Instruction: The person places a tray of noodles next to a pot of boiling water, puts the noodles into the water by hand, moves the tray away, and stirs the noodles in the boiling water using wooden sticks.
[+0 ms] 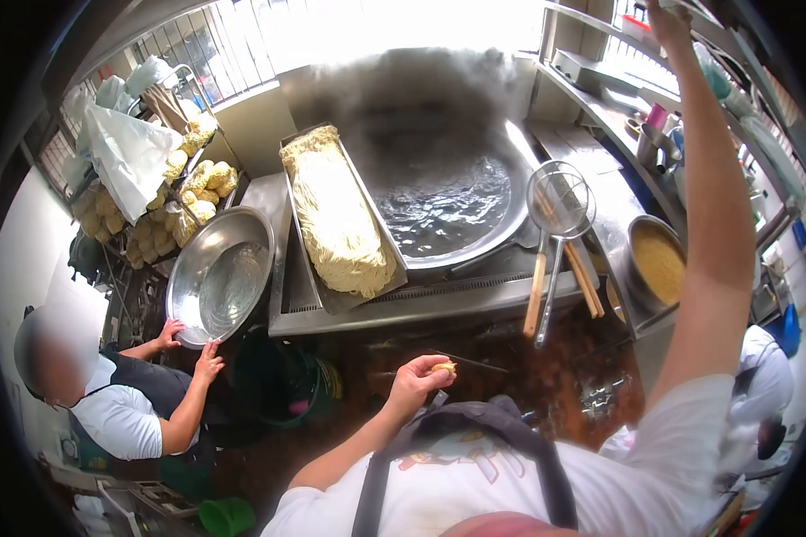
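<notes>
My left hand (410, 387) is in front of my apron, its fingers closed on a small yellowish piece (444, 367) whose kind I cannot make out. My right arm stretches far up to the upper shelf, where my right hand (669, 25) is at the frame's edge beside a red-rimmed container (637, 29). Its fingers are too unclear to show what they hold. Ahead of me, a long metal tray (292, 192) carries a big mass of pale noodles (342, 219). To its right, a large wok (521, 201) holds bubbling, steaming liquid.
Wire strainers (561, 199) with long handles rest at the wok's right. A pot of yellowish contents (657, 259) stands further right. A co-worker (121, 394) at left touches a big metal basin (181, 268). Bagged noodles (208, 183) fill a rack; another person (763, 371) is at right.
</notes>
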Action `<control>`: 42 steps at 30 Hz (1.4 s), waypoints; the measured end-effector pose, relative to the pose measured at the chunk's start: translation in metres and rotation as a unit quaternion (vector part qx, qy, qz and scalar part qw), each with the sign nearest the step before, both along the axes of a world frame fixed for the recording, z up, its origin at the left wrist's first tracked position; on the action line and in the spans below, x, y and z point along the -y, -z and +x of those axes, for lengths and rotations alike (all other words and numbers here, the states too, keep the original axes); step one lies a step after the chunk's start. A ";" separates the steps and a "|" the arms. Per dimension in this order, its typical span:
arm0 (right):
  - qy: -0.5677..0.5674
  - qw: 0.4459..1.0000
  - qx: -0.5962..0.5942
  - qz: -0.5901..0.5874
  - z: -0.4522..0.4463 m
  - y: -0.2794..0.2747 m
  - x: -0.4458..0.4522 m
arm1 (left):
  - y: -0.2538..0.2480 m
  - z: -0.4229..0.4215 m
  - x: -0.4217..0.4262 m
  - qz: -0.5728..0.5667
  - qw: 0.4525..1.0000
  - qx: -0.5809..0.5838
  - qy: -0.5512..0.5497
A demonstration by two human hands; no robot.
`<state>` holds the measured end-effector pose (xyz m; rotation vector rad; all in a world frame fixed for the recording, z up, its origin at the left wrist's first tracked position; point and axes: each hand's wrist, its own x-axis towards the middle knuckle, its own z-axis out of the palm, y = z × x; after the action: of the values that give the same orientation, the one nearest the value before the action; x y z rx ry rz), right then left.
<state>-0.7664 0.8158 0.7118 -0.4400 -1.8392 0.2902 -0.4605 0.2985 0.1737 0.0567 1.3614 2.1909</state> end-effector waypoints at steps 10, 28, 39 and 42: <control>-0.057 0.998 0.034 -0.021 0.004 -0.002 -0.021 | -0.001 0.000 -0.006 -0.004 1.000 -0.002 0.010; -0.022 0.982 0.176 0.067 0.053 0.009 0.043 | -0.001 0.008 -0.002 -0.004 1.000 0.002 0.001; -0.262 0.961 0.091 0.015 0.063 0.014 0.039 | 0.004 0.009 -0.002 0.005 1.000 -0.004 0.010; -0.073 0.989 0.122 0.030 0.052 0.008 0.038 | 0.004 0.010 0.000 -0.001 1.000 -0.004 0.011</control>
<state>-0.7148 0.7775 0.7040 -0.3088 -2.1183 0.2893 -0.4501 0.2989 0.1696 0.0796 1.3615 2.1736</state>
